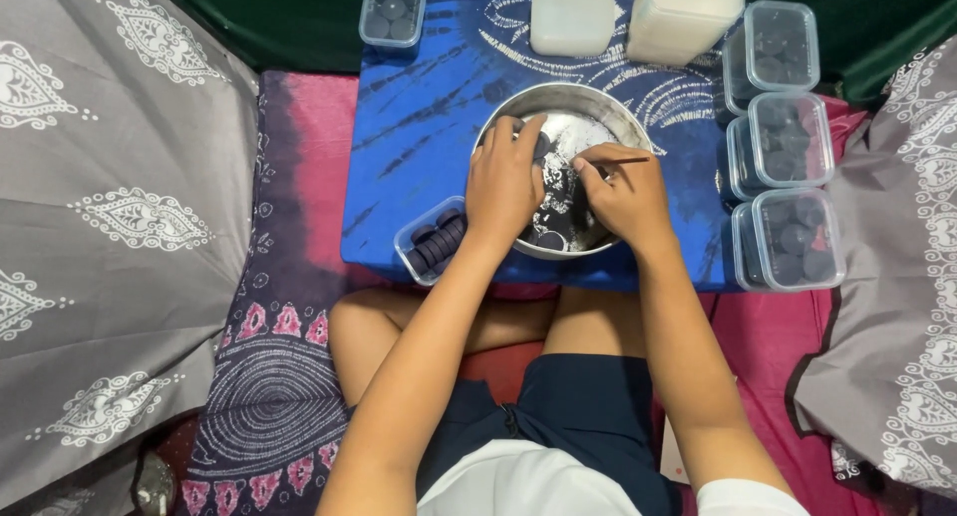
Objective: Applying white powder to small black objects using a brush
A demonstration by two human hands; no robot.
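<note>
Several dark round discs [554,239] are seen lying in a shallow round metal bowl [598,102], which is set mid-worktop on a blue tie-dye cloth [419,127] w/ paler streaks. The discs look flat, matte, blue-black, coin-shaped; the bowl's inner wall is shiny steel, smeared w/ dark residue.

At far left, grey fabric w/ white paisley print [110,217] is draped; beside it a purple-pink patterned mat [279,396] is spread on the floor. Near the worktop's front-left edge, just beside the bowl, an open clear plastic tub [431,245] is packed w/ discs stood on edge in a row. A lidded tub [393,9] of discs is placed at the back-left corner.

The left hand [504,182] is laid over the bowl's left rim, fingers curled down onto a disc at the rim; the grip is clenched on it, though the contact is partly hidden by the knuckles. The right hand [623,192] is held inside the bowl's right half, w/ a thin stick-like tool [623,160] pinched between thumb and fingers, tip pointing right over the rim.

Behind the bowl, two white opaque containers [572,19] are set. Along the right edge, three clear lidded tubs [788,137] filled w/ discs are lined up front to back. Grey paisley fabric is seen again at far right.
</note>
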